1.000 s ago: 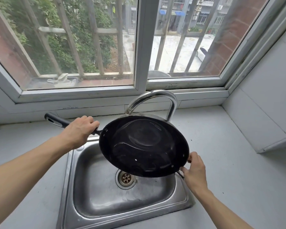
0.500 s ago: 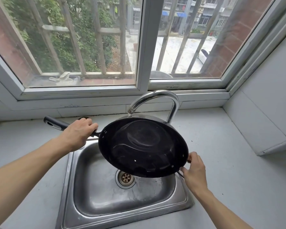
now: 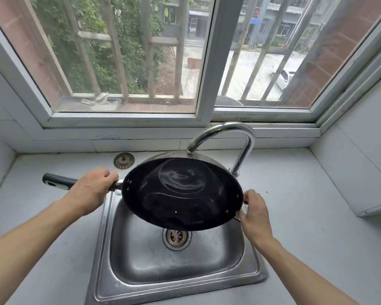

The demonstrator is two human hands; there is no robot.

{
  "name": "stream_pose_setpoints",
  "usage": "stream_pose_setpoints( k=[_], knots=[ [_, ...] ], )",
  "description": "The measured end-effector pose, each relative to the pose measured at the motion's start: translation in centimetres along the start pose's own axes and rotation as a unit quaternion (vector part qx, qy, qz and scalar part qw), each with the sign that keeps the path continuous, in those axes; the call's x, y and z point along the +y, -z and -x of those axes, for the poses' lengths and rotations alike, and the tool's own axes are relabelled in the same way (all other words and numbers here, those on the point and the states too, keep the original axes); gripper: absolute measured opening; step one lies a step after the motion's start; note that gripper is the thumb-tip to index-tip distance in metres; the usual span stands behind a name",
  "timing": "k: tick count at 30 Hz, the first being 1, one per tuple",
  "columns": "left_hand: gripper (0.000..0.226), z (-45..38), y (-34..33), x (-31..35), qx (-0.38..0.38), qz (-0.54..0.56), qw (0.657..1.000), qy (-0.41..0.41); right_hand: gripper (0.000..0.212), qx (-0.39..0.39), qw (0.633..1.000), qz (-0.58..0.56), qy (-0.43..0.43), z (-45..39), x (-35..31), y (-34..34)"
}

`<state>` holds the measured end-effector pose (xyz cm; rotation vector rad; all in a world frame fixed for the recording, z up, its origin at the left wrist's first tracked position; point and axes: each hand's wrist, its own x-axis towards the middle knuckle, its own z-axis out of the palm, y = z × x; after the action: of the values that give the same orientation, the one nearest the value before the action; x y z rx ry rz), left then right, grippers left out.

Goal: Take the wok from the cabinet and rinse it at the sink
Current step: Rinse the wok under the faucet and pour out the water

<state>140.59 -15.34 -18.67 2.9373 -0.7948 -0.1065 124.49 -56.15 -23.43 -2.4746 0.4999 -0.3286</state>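
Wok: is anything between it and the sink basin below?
Nothing visible. The wok, held by the left hand and right hand, hangs tilted over the bare sink, its far rim under the faucet spout.

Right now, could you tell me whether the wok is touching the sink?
Apart: the head view shows the wok held up by both hands, with bare sink basin visible below it.

Barred window [image 3: 128,62] with white frame, daylight, grey countertop [image 3: 317,216], white tiled wall [image 3: 361,164] at right
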Motion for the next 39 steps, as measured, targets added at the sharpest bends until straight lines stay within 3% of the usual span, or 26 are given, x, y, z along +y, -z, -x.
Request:
stream_pose_setpoints(
  k=[8,26,39],
  knots=[
    [0.022,2.4,-0.5,-1.3,0.012,0.032,0.999,0.04,0.047,-0.023,0.999,0.016,0.018,-1.6,-2.1,-0.9],
    [0.019,7.9,-2.4,-3.2,0.005,0.091,0.986,0.141,0.038,-0.069,0.988,0.065,0.126,-5.2,-7.4,-1.4],
    [0.031,10.6,-3.8,-3.2,0.008,0.126,0.982,0.144,0.036,-0.089,0.98,0.082,0.157,-5.6,-8.4,-0.6]
  ],
)
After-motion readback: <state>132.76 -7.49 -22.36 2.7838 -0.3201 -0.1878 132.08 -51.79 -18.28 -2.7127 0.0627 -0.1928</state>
